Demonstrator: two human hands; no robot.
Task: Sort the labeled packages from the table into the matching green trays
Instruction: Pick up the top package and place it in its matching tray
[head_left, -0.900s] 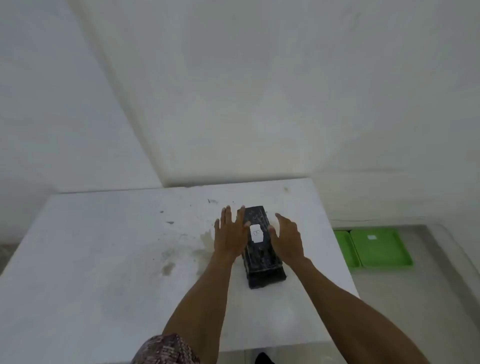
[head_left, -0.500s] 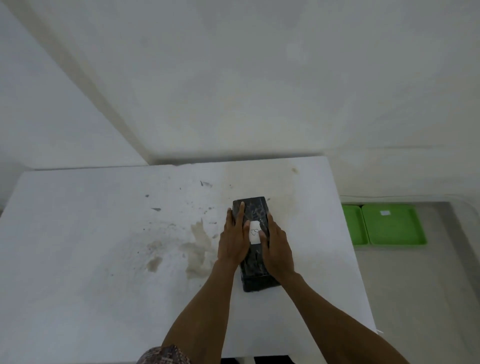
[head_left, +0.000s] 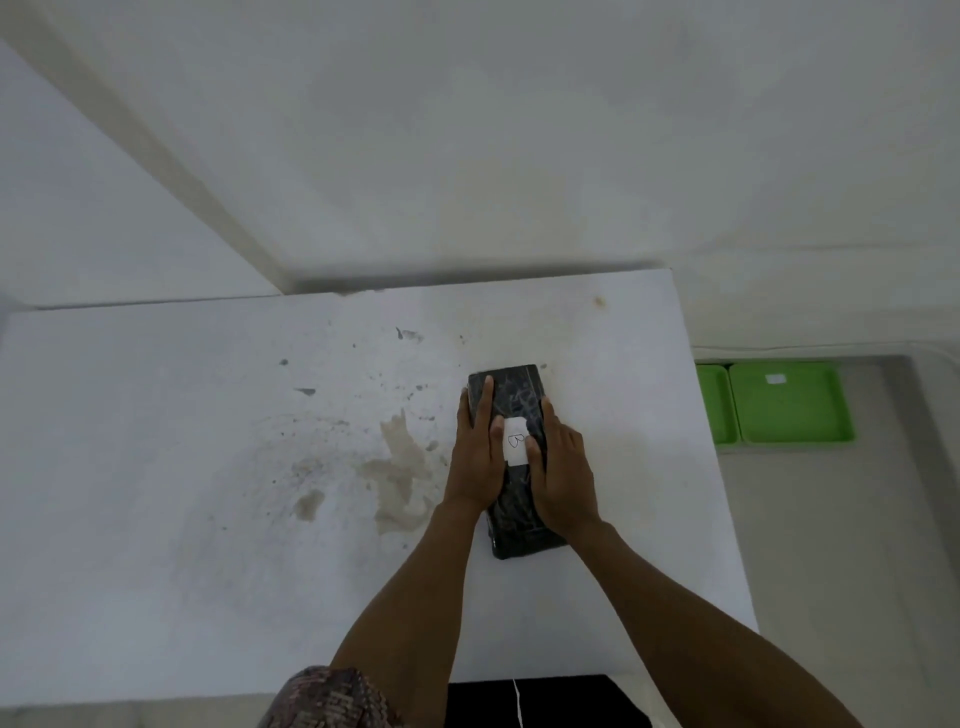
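Currently: black wrapped package (head_left: 511, 457), white label (head_left: 516, 440) up, right-centre on white surface (head_left: 208, 467); left hand (head_left: 475, 457) and right hand (head_left: 563, 480) clasp its long sides. Lift level, carry right to the green trays (head_left: 789, 402).

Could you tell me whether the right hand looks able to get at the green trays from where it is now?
Probably not directly. The right hand is pressed on the black package on the table, while the green trays lie on the floor beyond the table's right edge.
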